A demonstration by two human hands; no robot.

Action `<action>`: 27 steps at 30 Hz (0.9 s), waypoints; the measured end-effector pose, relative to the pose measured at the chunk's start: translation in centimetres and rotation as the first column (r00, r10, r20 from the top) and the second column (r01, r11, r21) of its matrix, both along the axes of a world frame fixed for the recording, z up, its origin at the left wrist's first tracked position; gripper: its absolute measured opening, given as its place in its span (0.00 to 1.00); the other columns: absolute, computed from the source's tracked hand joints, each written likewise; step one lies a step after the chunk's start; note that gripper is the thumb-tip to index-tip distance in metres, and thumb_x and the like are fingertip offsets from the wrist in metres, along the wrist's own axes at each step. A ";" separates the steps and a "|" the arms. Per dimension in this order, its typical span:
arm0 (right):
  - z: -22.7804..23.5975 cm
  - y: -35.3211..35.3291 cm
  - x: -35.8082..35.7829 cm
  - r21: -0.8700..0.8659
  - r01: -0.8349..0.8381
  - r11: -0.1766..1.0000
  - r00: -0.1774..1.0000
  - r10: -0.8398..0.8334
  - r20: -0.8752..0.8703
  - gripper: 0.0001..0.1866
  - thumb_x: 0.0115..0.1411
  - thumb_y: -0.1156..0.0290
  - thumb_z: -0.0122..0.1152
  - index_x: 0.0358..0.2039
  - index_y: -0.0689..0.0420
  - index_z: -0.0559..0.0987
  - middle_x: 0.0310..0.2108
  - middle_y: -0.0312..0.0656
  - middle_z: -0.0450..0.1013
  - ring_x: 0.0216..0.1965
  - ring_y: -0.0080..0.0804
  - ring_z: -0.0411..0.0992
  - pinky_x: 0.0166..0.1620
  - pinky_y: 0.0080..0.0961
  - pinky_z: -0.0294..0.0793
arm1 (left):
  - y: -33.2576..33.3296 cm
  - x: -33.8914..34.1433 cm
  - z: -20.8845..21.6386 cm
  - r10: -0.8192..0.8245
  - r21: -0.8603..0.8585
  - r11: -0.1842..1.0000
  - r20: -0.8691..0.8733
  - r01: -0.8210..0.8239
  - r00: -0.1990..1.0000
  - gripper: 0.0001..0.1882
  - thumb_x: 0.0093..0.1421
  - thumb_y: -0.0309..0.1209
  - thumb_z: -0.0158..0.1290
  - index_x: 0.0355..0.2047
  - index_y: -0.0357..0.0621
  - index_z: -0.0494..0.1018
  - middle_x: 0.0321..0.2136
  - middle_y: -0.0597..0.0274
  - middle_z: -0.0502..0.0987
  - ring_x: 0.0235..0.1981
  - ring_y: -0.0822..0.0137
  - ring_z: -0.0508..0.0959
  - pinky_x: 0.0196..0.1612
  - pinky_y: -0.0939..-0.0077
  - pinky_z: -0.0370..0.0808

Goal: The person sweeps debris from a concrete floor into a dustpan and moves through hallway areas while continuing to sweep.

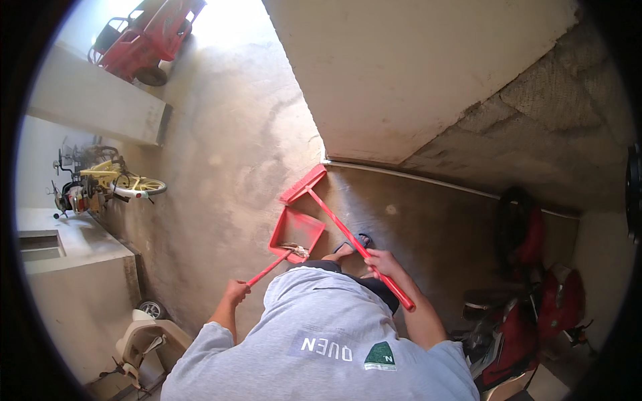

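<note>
My left hand (237, 291) is closed round the handle of a red dustpan (302, 227), whose pan rests on the concrete floor in front of me. Some pale litter (295, 249) lies in the pan near the handle end. In my right hand (382, 261) is the long red stick of a broom (332, 219), its upper end sticking out past my hand toward my right side. The broom's red head (303, 184) is on the floor just beyond the dustpan's front edge, close to a wall corner.
A thin white pipe (414, 176) runs along the wall base ahead and right. Red motor scooters (558, 301) stand at right. A yellow bicycle (137, 186), a red three-wheeler (144, 43) and a beige scooter (144, 334) stand at left, with a white ledge (73, 247).
</note>
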State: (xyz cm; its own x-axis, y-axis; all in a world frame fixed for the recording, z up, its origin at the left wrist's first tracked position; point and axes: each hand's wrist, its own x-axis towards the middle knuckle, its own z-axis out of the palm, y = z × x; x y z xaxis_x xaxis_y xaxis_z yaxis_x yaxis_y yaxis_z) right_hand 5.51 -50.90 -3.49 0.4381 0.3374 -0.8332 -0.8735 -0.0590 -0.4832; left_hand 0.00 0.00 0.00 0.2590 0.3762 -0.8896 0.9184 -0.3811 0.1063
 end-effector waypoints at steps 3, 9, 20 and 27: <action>2.8 -2.0 -4.2 -0.063 0.096 0.993 0.993 -0.100 -0.055 0.25 0.60 0.70 0.54 0.59 0.55 0.67 0.18 0.33 0.68 0.11 0.17 0.62 0.13 0.15 0.62 | 1.8 -2.1 0.3 0.042 0.010 0.999 -0.046 -0.042 0.998 0.09 0.51 0.25 0.53 0.32 0.36 0.77 0.19 0.60 0.76 0.11 0.73 0.65 0.12 0.76 0.58; 6.6 -4.0 -6.6 -0.174 0.199 0.964 0.979 -0.205 -0.017 0.29 0.59 0.72 0.56 0.61 0.60 0.63 0.19 0.36 0.70 0.12 0.17 0.64 0.15 0.15 0.65 | 1.1 -0.4 2.1 0.009 0.063 0.998 -0.028 -0.007 1.000 0.08 0.52 0.26 0.51 0.30 0.36 0.77 0.17 0.61 0.74 0.10 0.73 0.65 0.11 0.75 0.58; 10.7 -2.7 -6.9 -0.190 0.165 0.968 0.985 -0.152 0.081 0.20 0.57 0.75 0.53 0.51 0.55 0.75 0.17 0.33 0.67 0.12 0.17 0.62 0.14 0.17 0.65 | 1.4 2.3 2.0 -0.055 0.037 0.998 0.008 0.054 0.998 0.08 0.52 0.26 0.51 0.30 0.37 0.77 0.18 0.61 0.74 0.11 0.73 0.66 0.11 0.76 0.59; 7.4 -3.8 -9.6 -0.243 0.281 0.928 0.959 -0.278 0.047 0.23 0.58 0.73 0.55 0.56 0.56 0.71 0.18 0.33 0.68 0.12 0.18 0.63 0.14 0.17 0.65 | -0.2 4.1 2.8 -0.116 0.080 0.990 0.047 0.112 0.992 0.07 0.50 0.26 0.52 0.27 0.37 0.77 0.14 0.64 0.71 0.10 0.73 0.65 0.11 0.76 0.58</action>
State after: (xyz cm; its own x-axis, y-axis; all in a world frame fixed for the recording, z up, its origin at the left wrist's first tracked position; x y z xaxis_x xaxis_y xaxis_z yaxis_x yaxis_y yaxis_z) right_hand -4.07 -54.73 3.91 0.4949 -0.0140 -0.8688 -0.8664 0.0689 -0.4946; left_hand 4.12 -0.20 2.80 0.3494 0.4082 -0.8434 0.8623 -0.4922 0.1190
